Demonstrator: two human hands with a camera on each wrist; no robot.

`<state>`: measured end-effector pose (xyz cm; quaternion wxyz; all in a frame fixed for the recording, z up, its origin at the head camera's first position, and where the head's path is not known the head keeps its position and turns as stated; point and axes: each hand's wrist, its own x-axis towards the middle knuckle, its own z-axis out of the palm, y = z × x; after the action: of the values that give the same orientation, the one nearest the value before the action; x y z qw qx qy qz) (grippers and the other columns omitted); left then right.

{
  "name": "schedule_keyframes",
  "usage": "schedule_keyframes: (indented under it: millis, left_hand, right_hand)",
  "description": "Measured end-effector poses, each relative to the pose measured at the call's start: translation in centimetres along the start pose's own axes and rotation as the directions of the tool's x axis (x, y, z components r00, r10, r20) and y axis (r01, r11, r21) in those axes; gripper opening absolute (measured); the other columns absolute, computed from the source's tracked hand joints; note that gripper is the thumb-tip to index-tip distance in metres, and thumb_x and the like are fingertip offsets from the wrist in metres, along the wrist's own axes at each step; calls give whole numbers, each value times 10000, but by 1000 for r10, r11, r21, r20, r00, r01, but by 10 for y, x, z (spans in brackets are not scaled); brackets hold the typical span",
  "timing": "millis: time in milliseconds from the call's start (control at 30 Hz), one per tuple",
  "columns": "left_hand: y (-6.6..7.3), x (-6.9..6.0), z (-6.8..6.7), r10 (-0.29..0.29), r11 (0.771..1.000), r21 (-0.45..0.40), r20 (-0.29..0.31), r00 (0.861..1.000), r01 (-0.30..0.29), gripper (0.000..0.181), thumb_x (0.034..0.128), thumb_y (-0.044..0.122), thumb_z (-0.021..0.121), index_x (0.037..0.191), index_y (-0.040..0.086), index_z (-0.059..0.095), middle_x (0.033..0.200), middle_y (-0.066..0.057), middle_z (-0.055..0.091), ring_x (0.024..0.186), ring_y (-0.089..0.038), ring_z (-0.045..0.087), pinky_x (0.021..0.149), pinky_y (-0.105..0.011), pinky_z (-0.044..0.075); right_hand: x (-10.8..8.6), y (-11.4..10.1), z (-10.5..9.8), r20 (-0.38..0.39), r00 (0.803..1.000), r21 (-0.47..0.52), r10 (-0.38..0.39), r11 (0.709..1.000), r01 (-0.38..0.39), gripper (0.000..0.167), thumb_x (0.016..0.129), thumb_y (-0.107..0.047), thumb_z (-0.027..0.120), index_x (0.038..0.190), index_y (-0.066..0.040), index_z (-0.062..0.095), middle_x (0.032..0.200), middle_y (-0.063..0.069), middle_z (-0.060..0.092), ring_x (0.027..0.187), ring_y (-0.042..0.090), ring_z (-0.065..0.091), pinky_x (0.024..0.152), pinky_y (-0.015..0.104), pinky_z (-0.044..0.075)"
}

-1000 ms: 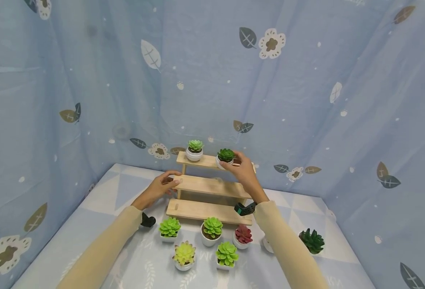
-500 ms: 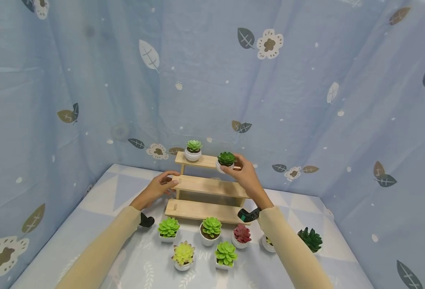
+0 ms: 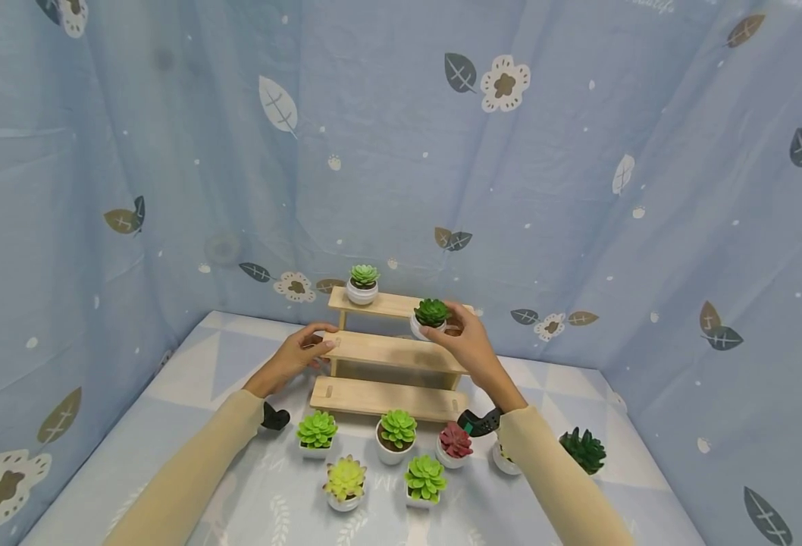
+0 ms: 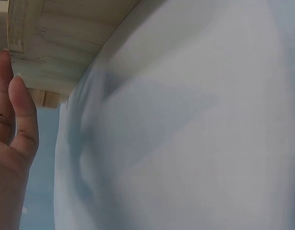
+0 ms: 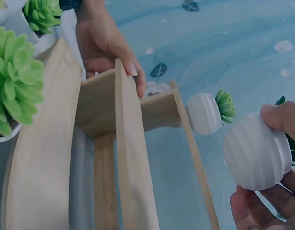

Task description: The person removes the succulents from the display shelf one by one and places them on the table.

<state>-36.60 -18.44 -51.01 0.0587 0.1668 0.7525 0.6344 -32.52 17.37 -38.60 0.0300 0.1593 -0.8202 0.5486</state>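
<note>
My right hand (image 3: 472, 349) grips a white ribbed pot (image 5: 257, 151) holding a dark green succulent (image 3: 431, 312), thumb on one side and fingers on the other. In the right wrist view the pot hangs apart from the top shelf. My left hand (image 3: 296, 355) holds the left end of the middle shelf (image 3: 394, 350) of a three-step wooden stand. Its fingers (image 4: 23, 98) show beneath the wood in the left wrist view. On the top shelf (image 3: 394, 305), at the left, stands a light green potted succulent (image 3: 363, 285).
In front of the bottom shelf (image 3: 387, 398) stand several potted succulents, among them a red one (image 3: 454, 444), a yellowish one (image 3: 345, 482) and a bright green one (image 3: 396, 436). A dark green succulent (image 3: 582, 452) is at the right. A patterned blue curtain (image 3: 401, 152) hangs behind the table.
My right hand has brought the dark green succulent's pot down from the top shelf's level, slightly right and nearer to me. The left hand keeps its place on the stand.
</note>
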Motion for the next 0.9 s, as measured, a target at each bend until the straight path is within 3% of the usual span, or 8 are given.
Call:
schedule_keyframes:
  millis: [333, 567, 800, 900]
  left_hand:
    - [-2, 2, -1, 13, 1000, -11, 0, 1000, -13, 498, 1019, 428, 657, 1465, 245, 531, 1237, -182, 596, 1076, -467, 640, 878, -607, 532]
    - [0, 2, -1, 11, 1000, 1, 2, 1000, -11, 500, 1035, 399, 644, 1480, 212, 514, 1257, -189, 592, 1088, -485, 633, 891, -621, 523]
    - [29, -12, 6, 0, 1000, -31, 29, 1000, 1, 486, 1073, 258, 603, 1513, 105, 466, 1246, -228, 582, 1137, -587, 559, 951, -721, 433]
    - [22, -9, 5, -12, 1000, -23, 27, 1000, 13, 488, 1073, 265, 602, 1518, 116, 464, 1240, -220, 584, 1132, -575, 568, 954, -722, 431]
  right_hand:
    - [-8, 2, -5, -2, 1000, 4, -11, 1000, 11, 627, 905, -355, 826, 1447, -199, 552, 1188, 73, 673, 1011, 244, 672, 843, 394, 543]
    - [-15, 4, -7, 12, 1000, 17, 0, 1000, 0, 646, 894, -374, 834, 1449, -209, 547, 1194, 89, 667, 1009, 275, 667, 850, 541, 526]
    - [-24, 7, -8, 1, 1000, 9, 15, 1000, -15, 643, 888, -377, 839, 1439, -208, 554, 1220, 87, 636, 1036, 268, 672, 856, 463, 554]
    - [-28, 10, -9, 0, 999, -4, 36, 999, -36, 668, 882, -405, 839, 1450, -214, 543, 1241, 84, 626, 1039, 264, 668, 855, 443, 557]
